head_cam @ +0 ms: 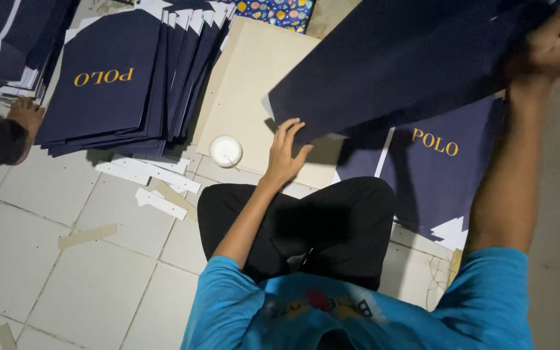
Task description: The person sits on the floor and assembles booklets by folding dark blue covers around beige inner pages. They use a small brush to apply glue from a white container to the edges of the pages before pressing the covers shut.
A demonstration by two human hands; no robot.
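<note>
Navy sheet (396,65) was pinched at its far corner by right hand (555,39); left hand (284,152) lay open, fingers spread, on near edge. Judged light, floppy; best held by edges.

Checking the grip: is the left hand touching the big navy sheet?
Touching: the head view shows the left hand's fingertips on the lower edge of the navy sheet.

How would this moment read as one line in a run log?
left hand: touching lower edge of large navy paper sheet | right hand: gripping its upper corner | small round white cup: beside left hand
</note>
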